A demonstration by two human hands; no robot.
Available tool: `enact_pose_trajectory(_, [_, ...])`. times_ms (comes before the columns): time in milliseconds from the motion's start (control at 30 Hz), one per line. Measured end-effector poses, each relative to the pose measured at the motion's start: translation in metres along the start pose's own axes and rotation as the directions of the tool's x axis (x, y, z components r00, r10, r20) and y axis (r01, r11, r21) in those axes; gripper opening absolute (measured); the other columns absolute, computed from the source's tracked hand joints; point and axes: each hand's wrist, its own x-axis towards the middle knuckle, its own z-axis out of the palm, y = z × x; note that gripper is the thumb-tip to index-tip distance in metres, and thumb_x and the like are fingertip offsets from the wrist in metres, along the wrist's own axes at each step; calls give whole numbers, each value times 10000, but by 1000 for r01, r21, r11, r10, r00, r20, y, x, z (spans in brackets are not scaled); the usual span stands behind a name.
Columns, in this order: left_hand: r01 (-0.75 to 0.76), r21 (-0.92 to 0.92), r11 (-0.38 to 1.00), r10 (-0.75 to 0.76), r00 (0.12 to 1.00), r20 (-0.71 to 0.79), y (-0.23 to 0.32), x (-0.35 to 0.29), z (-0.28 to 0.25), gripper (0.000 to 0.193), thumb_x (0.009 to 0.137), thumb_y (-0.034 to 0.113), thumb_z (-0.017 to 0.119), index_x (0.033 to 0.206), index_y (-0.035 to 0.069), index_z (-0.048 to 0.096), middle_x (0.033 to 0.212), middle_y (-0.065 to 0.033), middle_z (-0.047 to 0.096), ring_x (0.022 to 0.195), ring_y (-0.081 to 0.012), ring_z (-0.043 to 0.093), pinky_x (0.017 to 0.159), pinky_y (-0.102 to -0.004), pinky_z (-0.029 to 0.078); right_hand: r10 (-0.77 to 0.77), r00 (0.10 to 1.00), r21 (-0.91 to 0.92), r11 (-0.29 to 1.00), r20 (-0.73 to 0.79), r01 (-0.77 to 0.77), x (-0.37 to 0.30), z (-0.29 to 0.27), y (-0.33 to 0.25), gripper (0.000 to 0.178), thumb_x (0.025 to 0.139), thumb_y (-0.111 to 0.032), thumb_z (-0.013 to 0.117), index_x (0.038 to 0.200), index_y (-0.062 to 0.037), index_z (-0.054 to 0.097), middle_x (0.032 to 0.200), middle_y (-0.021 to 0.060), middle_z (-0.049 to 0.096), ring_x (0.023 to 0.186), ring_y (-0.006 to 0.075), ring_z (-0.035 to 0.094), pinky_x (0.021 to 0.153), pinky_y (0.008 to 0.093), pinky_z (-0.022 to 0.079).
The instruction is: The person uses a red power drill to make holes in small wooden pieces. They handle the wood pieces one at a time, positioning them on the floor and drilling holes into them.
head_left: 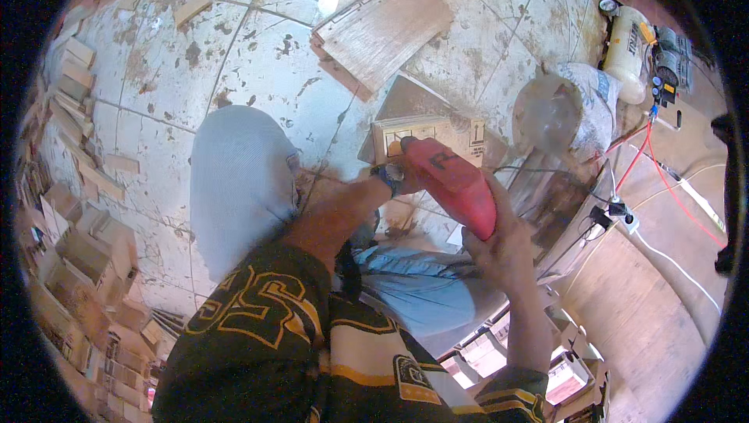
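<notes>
One sack (599, 103) is seen far right; one box (473, 136) is overlapped by one tool (452, 177), gripped by the right hand (503, 230); hold of left hand (409, 180) unclear.

- Left grip (409, 180): fingers hidden by the red tool (452, 181)
- Right grip (503, 247): blurred
- Carton (460, 130): partly covered by the tool
- Sack (597, 103), far right: contents unclear
- Wood pieces (97, 247), left: some cut off

open tiled floor (265, 53) offers passage between the bent left knee (238, 181) and the flat boards (386, 29) ahead; the carton (460, 130) blocks the way just beyond the red tool (452, 177), while a dark cord (538, 173) and bulging sack (597, 115) obstruct the right.
</notes>
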Motion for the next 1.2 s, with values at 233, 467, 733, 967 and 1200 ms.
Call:
enact_pose_trajectory(233, [-38,3,999,38,991,-130,-37,4,79,404,921,315,570,1284,138,584,1287,-119,608,1201,-349,535,1022,-478,424,-73,997,-37,997,-27,72,5,-1,8,819,757,-86,675,1494,-173,330,869,272,685,757,468,671,680,526,545])
enact_pose_trajectory(467, [76,-202,976,-49,990,133,-70,1,134,533,1010,276,396,1495,64,333,1559,-138,329,1434,-282,322,1211,-423,221,91,994,34,995,61,-94,7,-4,4,765,750,-52,667,1463,-104,394,1079,253,681,988,432,678,852,441,543])
enact_pose_trajectory(733, [-89,-908,410,20,996,-89,-36,-10,80,580,1046,342,245,1536,36,198,1610,-170,209,1489,-283,210,1247,-404,119,26,997,13,1000,70,-27,3,5,11,825,755,-71,683,1495,-147,324,935,235,691,781,415,686,703,489,559])
enact_pose_trajectory(967, [-19,-821,571,-32,998,-46,-19,-16,53,617,1008,368,324,1544,74,237,1617,-115,229,1491,-246,214,1236,-379,159,112,985,4,993,128,-114,10,12,6,801,762,-36,642,1492,-158,335,1013,248,681,897,425,686,779,485,559])
enact_pose_trajectory(1200, [38,-979,200,-147,989,8,-20,-18,72,615,1013,366,307,1543,65,225,1613,-109,239,1490,-223,213,1233,-362,174,156,978,48,985,140,-164,18,24,1,828,760,12,651,1497,-159,315,974,254,682,868,440,680,764,497,548])
